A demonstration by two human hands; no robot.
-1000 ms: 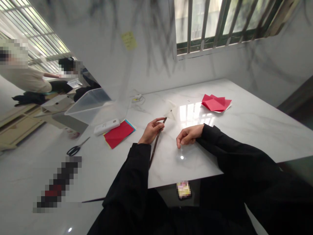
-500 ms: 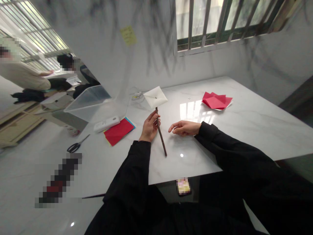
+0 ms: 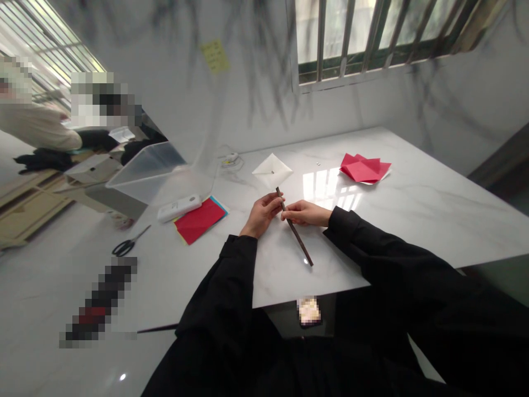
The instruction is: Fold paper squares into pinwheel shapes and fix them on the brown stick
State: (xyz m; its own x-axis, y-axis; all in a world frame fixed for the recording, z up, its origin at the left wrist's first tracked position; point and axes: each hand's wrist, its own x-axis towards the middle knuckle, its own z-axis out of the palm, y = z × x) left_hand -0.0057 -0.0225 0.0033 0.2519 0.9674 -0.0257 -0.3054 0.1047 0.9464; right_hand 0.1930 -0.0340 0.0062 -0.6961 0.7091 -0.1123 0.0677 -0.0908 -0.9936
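Note:
A slim dark brown stick [image 3: 298,240] slants down to the right between my hands. My left hand [image 3: 264,212] pinches it close to its upper end, thumb and fingers closed. Just below, the closed fingers of my right hand [image 3: 303,214] grip the same stick from the right. Directly above the stick's top is a white folded paper diamond [image 3: 273,165] with a small dark pin-like spot at its centre. How the paper joins the stick, if it does, I cannot tell.
Red papers [image 3: 366,168] lie at the right back. Left of my hands are a red paper stack [image 3: 201,220], a white oblong device [image 3: 179,208], scissors [image 3: 124,247] and a clear plastic bin [image 3: 144,171]. A cable [image 3: 231,160] rests by the wall. Two people are beyond.
My right hand has moved left and closed on the stick. The stick's lower end has swung right, and the white paper has shifted slightly right and down along with my left hand.

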